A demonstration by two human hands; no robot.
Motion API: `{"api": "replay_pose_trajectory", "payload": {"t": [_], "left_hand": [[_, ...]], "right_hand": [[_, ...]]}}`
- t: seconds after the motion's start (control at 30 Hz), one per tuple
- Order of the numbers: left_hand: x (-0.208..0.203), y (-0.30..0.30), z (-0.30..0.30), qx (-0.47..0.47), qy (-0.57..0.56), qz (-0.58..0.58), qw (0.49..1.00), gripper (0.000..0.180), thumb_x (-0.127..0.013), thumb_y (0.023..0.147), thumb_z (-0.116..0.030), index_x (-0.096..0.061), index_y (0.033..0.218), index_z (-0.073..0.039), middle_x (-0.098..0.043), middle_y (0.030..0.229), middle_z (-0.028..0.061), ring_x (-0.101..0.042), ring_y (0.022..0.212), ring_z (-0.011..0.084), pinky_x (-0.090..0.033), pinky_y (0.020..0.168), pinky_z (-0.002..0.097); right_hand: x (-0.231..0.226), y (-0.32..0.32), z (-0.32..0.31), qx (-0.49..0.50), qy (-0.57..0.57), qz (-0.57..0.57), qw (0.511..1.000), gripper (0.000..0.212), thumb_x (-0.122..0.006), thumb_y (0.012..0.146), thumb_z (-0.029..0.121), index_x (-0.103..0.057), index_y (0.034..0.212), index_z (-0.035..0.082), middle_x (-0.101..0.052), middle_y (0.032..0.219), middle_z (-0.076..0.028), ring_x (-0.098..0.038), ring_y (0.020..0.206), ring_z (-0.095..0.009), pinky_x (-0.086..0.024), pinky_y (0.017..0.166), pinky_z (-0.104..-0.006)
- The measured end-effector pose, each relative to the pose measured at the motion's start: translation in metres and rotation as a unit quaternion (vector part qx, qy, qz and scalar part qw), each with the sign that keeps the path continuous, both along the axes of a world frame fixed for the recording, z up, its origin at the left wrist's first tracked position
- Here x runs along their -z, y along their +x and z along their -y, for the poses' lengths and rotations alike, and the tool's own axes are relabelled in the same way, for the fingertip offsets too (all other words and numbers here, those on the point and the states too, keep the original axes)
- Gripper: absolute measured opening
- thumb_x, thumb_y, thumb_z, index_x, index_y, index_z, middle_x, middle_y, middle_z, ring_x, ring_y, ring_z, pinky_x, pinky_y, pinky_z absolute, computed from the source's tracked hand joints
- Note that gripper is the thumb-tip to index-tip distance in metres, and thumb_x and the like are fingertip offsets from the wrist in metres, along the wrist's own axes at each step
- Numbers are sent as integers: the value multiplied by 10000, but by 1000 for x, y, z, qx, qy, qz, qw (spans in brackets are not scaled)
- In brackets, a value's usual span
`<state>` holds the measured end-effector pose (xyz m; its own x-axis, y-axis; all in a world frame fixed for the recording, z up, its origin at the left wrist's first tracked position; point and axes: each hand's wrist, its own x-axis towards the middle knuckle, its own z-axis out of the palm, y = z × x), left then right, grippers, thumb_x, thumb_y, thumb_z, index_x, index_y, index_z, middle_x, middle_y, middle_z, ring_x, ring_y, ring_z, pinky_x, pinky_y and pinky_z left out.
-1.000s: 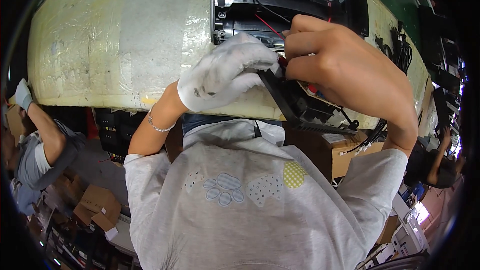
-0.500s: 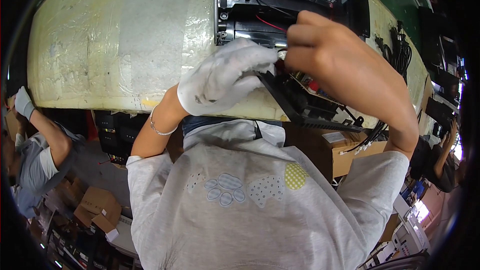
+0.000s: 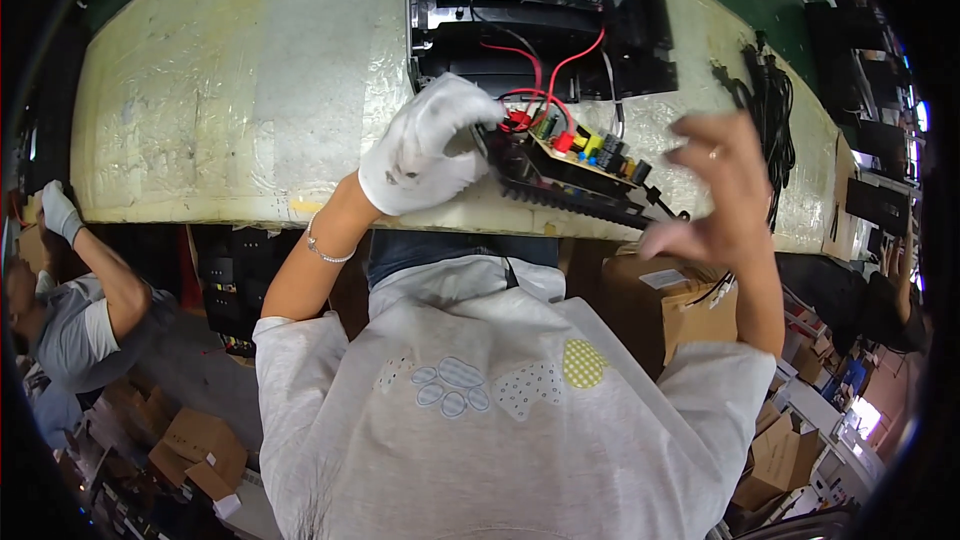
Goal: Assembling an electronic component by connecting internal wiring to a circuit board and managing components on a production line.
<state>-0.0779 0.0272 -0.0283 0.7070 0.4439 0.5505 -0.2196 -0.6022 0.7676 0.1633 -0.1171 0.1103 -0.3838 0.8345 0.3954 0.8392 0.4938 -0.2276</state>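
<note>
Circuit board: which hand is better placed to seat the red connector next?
Left, probably. The gloved left hand already rests on the circuit board beside the red connector; the bare right hand is lifted clear, open.

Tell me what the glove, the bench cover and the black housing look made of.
Glove on left hand: white knitted fabric, by its soft matte creases. Bench cover: probably yellowed foam under glossy clear film; it wrinkles and glints. Black housing: likely moulded plastic, semi-gloss with ribbed fins.

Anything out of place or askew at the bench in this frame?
The circuit board with its black finned base sits tilted at the padded bench edge, partly overhanging, steadied only by the gloved left hand. The bare right hand is off it. No damage visible.
</note>
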Motion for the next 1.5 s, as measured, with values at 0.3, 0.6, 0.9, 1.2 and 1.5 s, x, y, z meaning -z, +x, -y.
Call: {"api": "replay_pose_trajectory", "payload": {"t": [0.3,0.6,0.9,1.2,1.5], "left_hand": [[-86,-18,17,-206,231,18,951,457,-817,583,-67,-601,985,-45,-559,1068,103,-550,980,298,-477,840,421],[-128,29,-100,-260,23,-149,954,933,-747,724,-543,-396,1428,-40,-382,1433,302,-368,1354,394,-328,1116,401],[-121,5,-76,-215,57,-296,929,957,-795,656,-513,-416,1431,-100,-192,1489,375,-340,1358,461,-326,1124,409],[-106,104,-147,-234,74,-213,946,794,-735,705,-540,-557,1322,-73,-346,1467,282,-276,1398,419,-273,1151,426],[-105,213,-286,-238,146,-298,913,526,-461,937,-527,-573,1317,-182,-496,1415,94,-394,1346,319,-314,1117,370]], "right_hand": [[-36,23,14,61,25,82,994,438,-844,616,278,-510,699,6,-593,911,-136,-568,863,-300,-475,740,-386],[28,118,-209,58,158,192,967,417,-451,1003,382,-584,1187,33,-582,960,-154,-571,955,-249,-434,879,-340],[65,68,-92,254,-241,-226,909,673,-620,834,211,-376,1411,-33,-535,1275,-259,-523,1199,-329,-423,988,-421],[90,77,-108,147,-217,-254,931,441,-614,920,143,-452,1288,-38,-585,1156,-161,-561,1058,-261,-426,942,-356],[116,167,-258,319,-56,-212,922,364,-644,913,227,-506,1092,-58,-487,705,-80,-454,683,-163,-420,645,-318]]}}
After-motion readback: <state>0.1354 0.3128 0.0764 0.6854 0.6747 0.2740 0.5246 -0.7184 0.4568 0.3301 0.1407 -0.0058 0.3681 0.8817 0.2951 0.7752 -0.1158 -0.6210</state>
